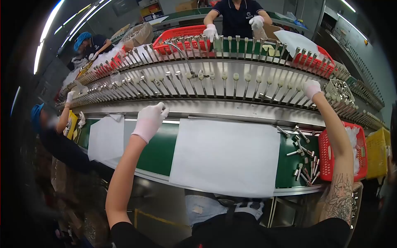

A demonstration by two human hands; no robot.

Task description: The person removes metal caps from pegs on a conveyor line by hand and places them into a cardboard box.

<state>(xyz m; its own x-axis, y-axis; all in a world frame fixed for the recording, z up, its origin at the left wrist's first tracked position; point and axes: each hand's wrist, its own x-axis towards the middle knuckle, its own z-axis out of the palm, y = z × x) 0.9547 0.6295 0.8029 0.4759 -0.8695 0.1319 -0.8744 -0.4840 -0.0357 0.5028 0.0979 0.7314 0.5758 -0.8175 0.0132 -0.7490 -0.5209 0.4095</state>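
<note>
My left hand (149, 120), in a white glove, hovers over the near side of the metal rack with its fingers curled in. Whatever those fingers may hold is hidden. At the right end of the front row, my right hand (311, 88), also gloved, is closed at the top of the upright rods; the glove covers what is inside it. Many rods in this row carry pale or metallic cylindrical fittings (247, 78) on their tips. Below my hands, a white sheet (226, 155) lies on the green belt (159, 155). Loose metal fittings (308, 165) are scattered right of it.
A red basket (324, 151) with plastic bags and a yellow crate (377, 153) stand at right. A white basket (340, 90) holds metal parts. Across the rack, a person (235, 18) in white gloves works beside a red basket (182, 34). Other people (60, 132) are at left.
</note>
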